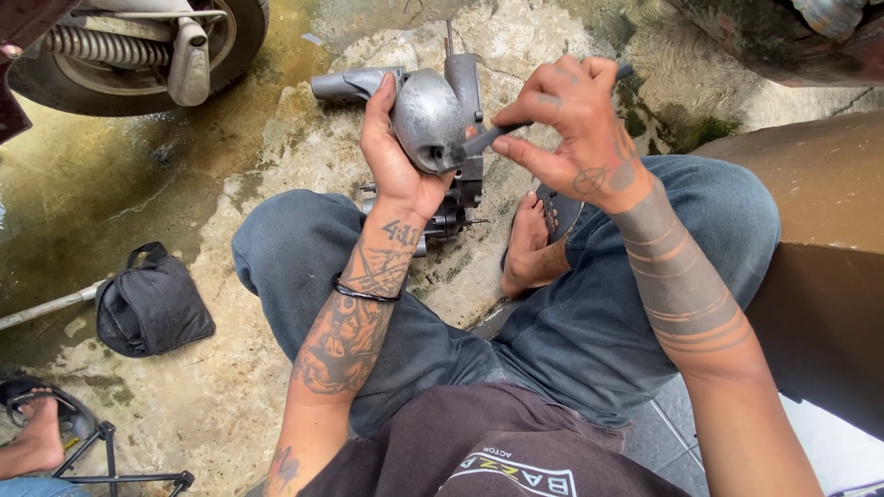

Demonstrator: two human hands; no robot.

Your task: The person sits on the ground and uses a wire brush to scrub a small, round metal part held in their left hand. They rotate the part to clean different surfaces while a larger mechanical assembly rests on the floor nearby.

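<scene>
A black fabric bag (pixel 152 306) lies on the wet concrete floor (pixel 230 387), near a motorcycle wheel (pixel 138 41) with its shock spring (pixel 92 46).

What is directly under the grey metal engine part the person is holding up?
Under the metal engine part lie wet, cracked concrete ground and the person's sandalled foot. The left hand and the part itself hide the ground straight beneath.

cracked wet concrete floor (pixel 230 387), daylight

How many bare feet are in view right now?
2. The person's own bare foot rests in a dark sandal between the blue-jeaned knees; another person's bare foot shows at the lower left edge. Others may be hidden.
</scene>
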